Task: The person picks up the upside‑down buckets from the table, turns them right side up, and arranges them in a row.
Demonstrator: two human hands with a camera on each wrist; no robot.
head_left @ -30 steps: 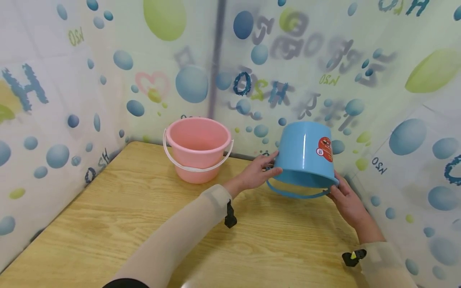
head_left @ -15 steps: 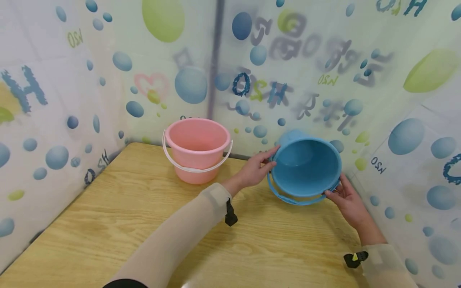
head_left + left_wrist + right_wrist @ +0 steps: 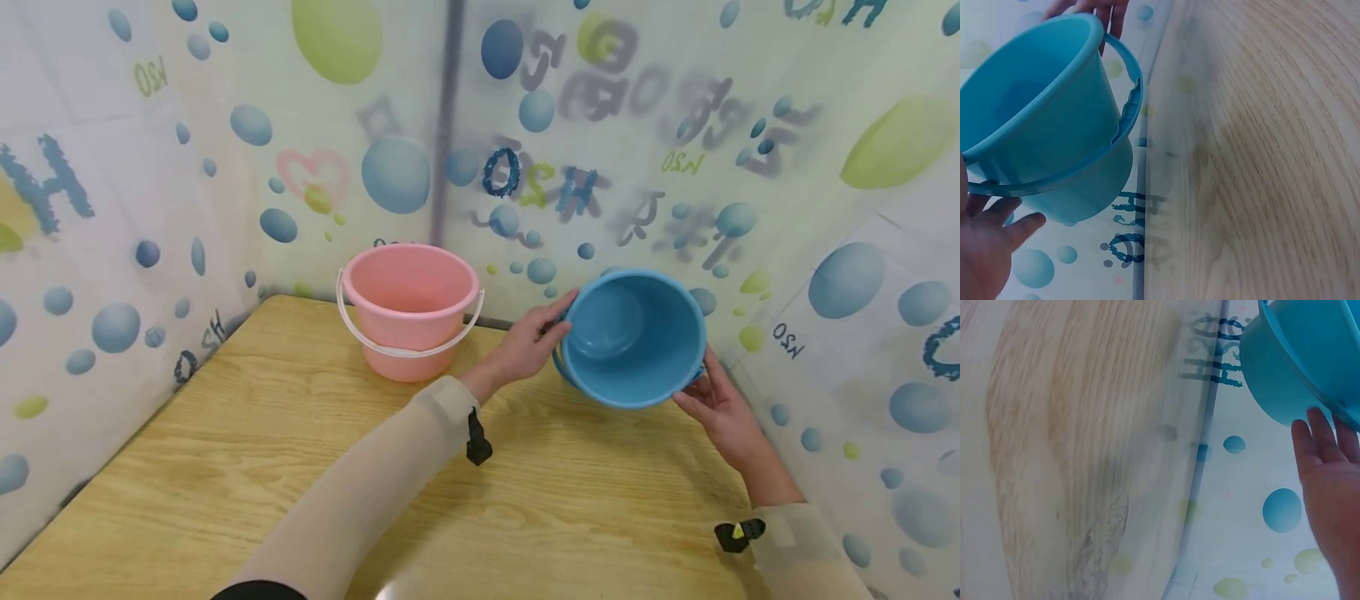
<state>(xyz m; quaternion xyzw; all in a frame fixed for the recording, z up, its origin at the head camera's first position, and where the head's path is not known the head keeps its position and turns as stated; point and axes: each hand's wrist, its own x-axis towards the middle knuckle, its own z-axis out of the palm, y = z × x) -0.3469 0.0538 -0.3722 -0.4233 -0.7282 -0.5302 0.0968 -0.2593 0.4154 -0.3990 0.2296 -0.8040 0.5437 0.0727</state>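
Observation:
A blue bucket [image 3: 633, 337] is held up between both hands above the right back of the table, its mouth tilted toward the head camera. My left hand [image 3: 528, 342] grips the rim at its left side, with the thumb in front. On the lower right of the rim, my right hand [image 3: 723, 417] holds on, thumb in front and fingers behind. In the left wrist view the bucket's blue handle [image 3: 1132, 106] hangs round the outside of the wall. A pink bucket [image 3: 411, 308] stands upright to the left, apart from both hands, its white handle [image 3: 397, 352] lowered at the front.
The wood-grain table [image 3: 420, 500] reaches back to a patterned sheet wall [image 3: 315, 100] printed with bubbles and letters. More patterned sheet [image 3: 862, 375] rises close beside the right arm. Black straps with small devices sit on both wrists.
The blue bucket has turned from nearly mouth-down, with its red label showing, to mouth toward the head camera. Both hands stay on its rim. The pink bucket has not moved.

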